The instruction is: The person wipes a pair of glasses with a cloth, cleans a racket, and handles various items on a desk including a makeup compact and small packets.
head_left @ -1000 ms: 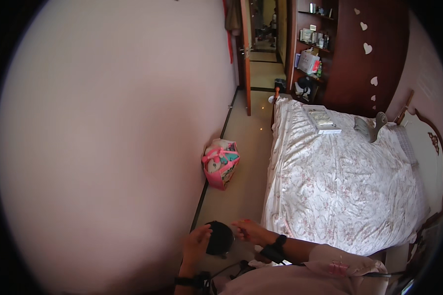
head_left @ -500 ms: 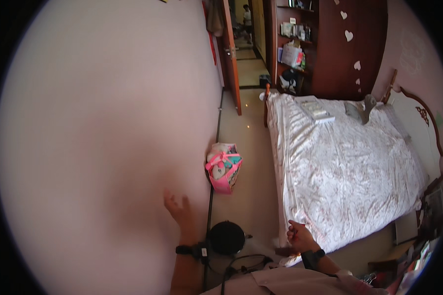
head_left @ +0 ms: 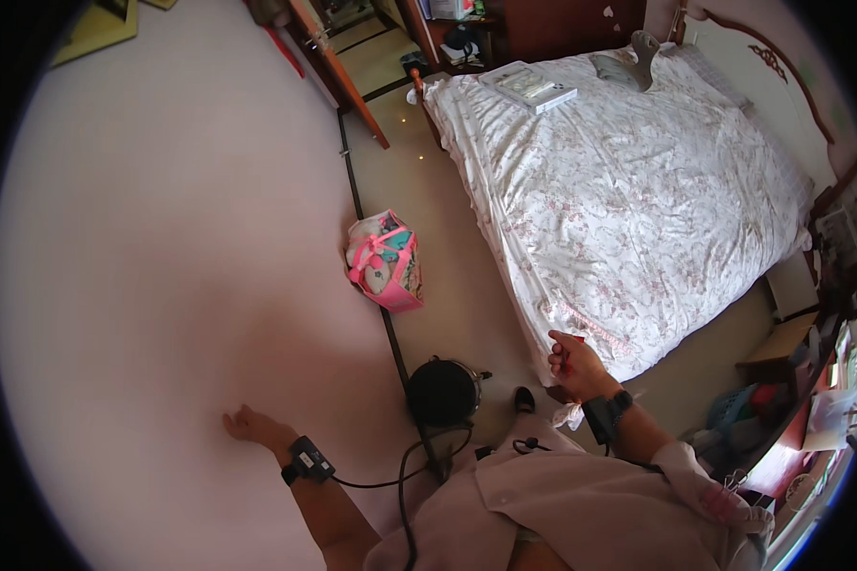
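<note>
Scrap (head_left: pixel 579 339): red, at the right hand (head_left: pixel 586 371), over the near corner of the bed (head_left: pixel 638 228); too small for me to name.
Right fingers: curled inward around it, I judge to stop it slipping.
Left hand (head_left: pixel 255 425): fingers loosely bent, nothing seen between them; I cannot tell whether it touches the wall (head_left: pixel 162 285).
Wrist box (head_left: pixel 311 459): strapped on the left, probably so that hand stays free.
Bag (head_left: pixel 400 297): by the wall's foot, perhaps to leave walking room.
</note>
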